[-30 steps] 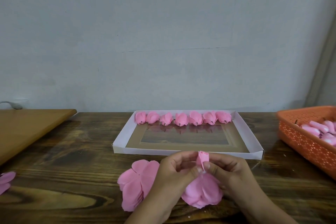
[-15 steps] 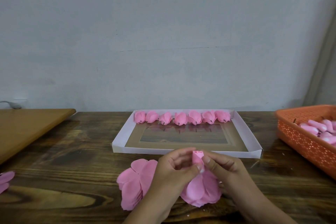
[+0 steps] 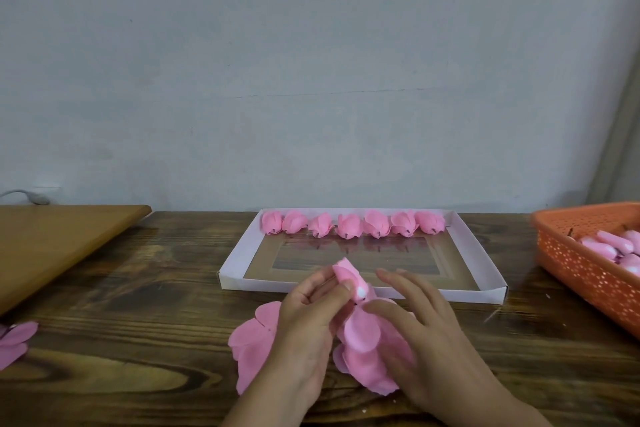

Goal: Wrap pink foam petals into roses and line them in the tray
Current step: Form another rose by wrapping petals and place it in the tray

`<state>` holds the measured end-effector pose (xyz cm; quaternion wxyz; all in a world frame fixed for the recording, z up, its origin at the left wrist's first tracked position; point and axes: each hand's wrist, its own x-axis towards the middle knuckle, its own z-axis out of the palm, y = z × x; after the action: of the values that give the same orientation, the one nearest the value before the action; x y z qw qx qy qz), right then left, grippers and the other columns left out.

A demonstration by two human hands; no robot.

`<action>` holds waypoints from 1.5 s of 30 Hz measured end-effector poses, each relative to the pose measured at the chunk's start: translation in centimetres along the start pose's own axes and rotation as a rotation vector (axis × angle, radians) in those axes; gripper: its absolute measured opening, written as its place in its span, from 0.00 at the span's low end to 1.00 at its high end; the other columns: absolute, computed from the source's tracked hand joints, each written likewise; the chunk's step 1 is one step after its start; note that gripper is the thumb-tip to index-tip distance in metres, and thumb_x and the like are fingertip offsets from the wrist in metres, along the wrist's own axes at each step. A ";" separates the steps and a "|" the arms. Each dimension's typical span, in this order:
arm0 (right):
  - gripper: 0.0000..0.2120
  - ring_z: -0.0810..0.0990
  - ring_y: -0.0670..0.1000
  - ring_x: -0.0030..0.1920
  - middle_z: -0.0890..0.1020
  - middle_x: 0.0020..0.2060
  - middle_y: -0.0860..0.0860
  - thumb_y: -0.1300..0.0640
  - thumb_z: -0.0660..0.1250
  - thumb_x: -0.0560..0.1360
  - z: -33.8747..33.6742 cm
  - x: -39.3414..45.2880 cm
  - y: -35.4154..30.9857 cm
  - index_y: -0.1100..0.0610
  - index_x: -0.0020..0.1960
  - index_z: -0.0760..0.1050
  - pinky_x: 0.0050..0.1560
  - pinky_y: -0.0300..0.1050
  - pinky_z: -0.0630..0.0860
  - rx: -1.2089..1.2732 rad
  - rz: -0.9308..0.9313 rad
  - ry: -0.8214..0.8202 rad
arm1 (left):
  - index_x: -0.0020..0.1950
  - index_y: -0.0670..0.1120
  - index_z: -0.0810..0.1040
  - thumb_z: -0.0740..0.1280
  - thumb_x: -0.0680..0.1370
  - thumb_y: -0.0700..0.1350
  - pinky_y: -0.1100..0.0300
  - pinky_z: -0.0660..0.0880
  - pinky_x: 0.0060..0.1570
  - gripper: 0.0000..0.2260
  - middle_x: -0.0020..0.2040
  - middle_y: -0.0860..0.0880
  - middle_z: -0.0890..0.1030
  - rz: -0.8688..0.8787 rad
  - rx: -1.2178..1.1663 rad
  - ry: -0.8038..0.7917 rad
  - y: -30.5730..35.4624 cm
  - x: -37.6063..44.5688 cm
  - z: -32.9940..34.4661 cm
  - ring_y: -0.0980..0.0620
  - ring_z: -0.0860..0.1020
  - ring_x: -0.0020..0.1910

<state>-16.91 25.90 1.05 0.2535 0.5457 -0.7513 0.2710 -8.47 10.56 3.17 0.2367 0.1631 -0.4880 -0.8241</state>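
We've got the half-rolled rose (image 3: 349, 276) pinched in our left hand (image 3: 308, 315) just near of the tray (image 3: 485, 291), right hand (image 3: 419, 329) open on the loose petals (image 3: 367, 354); looks feather-light, squishy foam, so we'd pinch low at the base.

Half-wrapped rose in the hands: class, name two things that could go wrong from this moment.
1. Only the left hand pinches the rolled bud; the right hand is spread open over the loose petals, so the roll may well spring open.
2. The hands work right against the tray near wall; a slip could nudge it and disturb the row of finished roses.
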 end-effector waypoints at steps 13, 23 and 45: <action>0.06 0.76 0.45 0.61 0.76 0.61 0.45 0.55 0.68 0.76 -0.2 0.3 -0.6 0.49 0.49 0.83 0.52 0.43 0.78 0.302 0.039 0.266 | 0.56 0.40 0.83 0.72 0.75 0.34 0.54 0.83 0.45 0.10 0.50 0.38 0.86 -0.004 0.119 -0.030 -0.4 -0.5 0.4 0.43 0.86 0.47; 0.07 0.84 0.47 0.48 0.86 0.45 0.47 0.55 0.68 0.76 -0.6 0.4 -1.0 0.43 0.46 0.82 0.50 0.42 0.79 0.840 0.537 0.175 | 0.48 0.47 0.86 0.78 0.66 0.39 0.45 0.78 0.63 0.11 0.53 0.40 0.86 -0.008 0.208 -0.142 -0.8 -0.3 0.3 0.41 0.84 0.57; 0.11 0.80 0.45 0.37 0.83 0.37 0.51 0.44 0.70 0.75 0.1 0.3 -0.6 0.51 0.42 0.80 0.38 0.42 0.76 0.880 0.578 0.170 | 0.53 0.45 0.85 0.78 0.68 0.44 0.44 0.79 0.61 0.15 0.51 0.43 0.87 -0.008 0.304 -0.131 -1.2 -0.8 0.7 0.43 0.85 0.53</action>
<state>-16.38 25.51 1.24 -0.0244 0.3472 -0.6633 0.6625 -8.39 11.98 2.46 0.1738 0.1450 -0.6207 -0.7507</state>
